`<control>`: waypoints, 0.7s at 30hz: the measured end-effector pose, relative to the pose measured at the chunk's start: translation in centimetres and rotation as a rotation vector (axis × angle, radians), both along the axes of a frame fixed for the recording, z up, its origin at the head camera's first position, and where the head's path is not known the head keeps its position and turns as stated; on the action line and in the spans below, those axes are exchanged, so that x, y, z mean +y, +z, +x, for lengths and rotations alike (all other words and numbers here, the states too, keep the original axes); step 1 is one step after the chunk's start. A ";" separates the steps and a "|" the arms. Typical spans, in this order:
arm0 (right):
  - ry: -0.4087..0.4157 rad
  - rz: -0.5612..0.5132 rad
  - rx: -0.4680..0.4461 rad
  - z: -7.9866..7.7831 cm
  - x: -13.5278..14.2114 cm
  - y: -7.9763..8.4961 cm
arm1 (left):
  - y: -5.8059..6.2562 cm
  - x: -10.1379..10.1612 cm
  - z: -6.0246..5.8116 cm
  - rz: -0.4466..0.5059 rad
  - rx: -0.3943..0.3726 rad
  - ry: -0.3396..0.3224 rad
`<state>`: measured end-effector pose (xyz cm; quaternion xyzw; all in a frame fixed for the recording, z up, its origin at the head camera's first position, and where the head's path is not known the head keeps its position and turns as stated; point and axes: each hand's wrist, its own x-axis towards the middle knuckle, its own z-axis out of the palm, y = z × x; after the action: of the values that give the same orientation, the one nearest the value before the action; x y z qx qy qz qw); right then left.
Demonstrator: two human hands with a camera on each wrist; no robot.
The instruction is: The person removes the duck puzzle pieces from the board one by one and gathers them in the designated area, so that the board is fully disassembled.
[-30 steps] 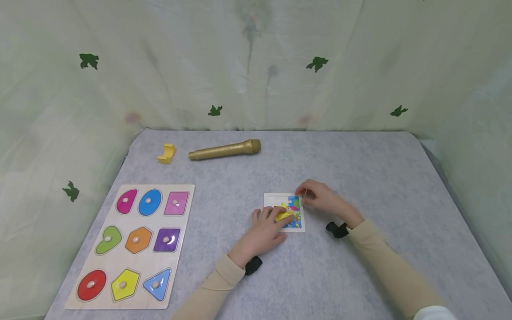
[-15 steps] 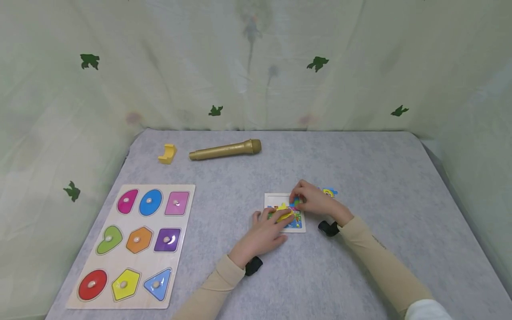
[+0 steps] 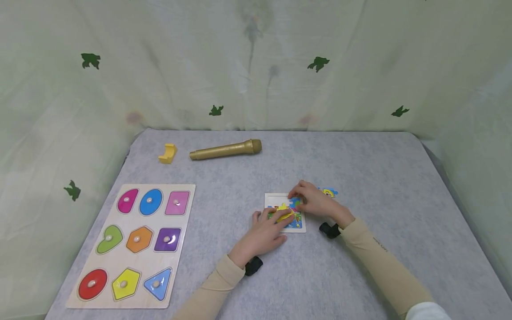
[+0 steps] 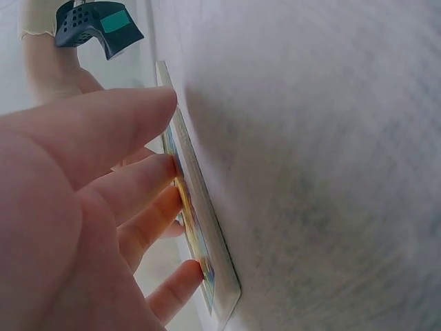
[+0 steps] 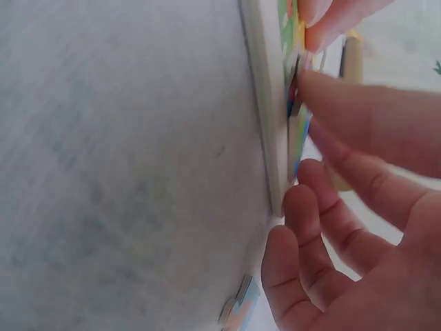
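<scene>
A small jigsaw puzzle tray (image 3: 270, 200) with a pale rim lies right of the table's middle, several colourful pieces in it. My left hand (image 3: 262, 232) rests on its lower part with fingers extended, pressing a yellow area (image 3: 283, 214) of the picture. At the tray's upper right, my right hand (image 3: 316, 200) pinches a puzzle piece (image 5: 295, 89), which is slightly tilted against its neighbours in the right wrist view. Thumb and fingers hide most of that piece. Just beyond the right hand lies a loose blue and yellow puzzle piece (image 3: 330, 193), apart from the tray.
A wooden shape board (image 3: 182, 262) with knobbed coloured shapes takes up the left side. Towards the back lie a gold microphone (image 3: 226, 150) and a yellow bracket-shaped block (image 3: 168, 154). Pale cloth (image 3: 256, 89) with green bird shapes walls the table in.
My right hand has moved left from the tray's right edge onto its upper right part, bringing the puzzle piece down there. The loose piece behind it has come into view. My left hand stays put.
</scene>
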<state>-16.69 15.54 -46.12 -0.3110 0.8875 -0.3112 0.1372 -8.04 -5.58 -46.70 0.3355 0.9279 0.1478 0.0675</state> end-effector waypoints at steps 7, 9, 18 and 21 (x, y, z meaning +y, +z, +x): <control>-0.007 -0.010 0.012 0.1 -0.3 0.1 | 0.0 0.0 0.0 0.003 -0.003 0.004; -0.013 -0.052 0.008 0.0 -0.2 -0.1 | 0.0 0.0 0.0 0.002 -0.001 0.005; -0.079 -0.246 -0.159 -1.2 2.3 0.0 | -0.1 0.0 -0.1 -0.012 -0.010 0.002; -0.120 -0.320 -0.238 -1.8 4.0 0.4 | -0.1 0.0 -0.1 -0.010 -0.015 0.005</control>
<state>-18.45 19.50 -45.75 -0.2362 0.8212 -0.4905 0.1711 -8.15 -5.59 -46.85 0.3315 0.9290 0.1459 0.0757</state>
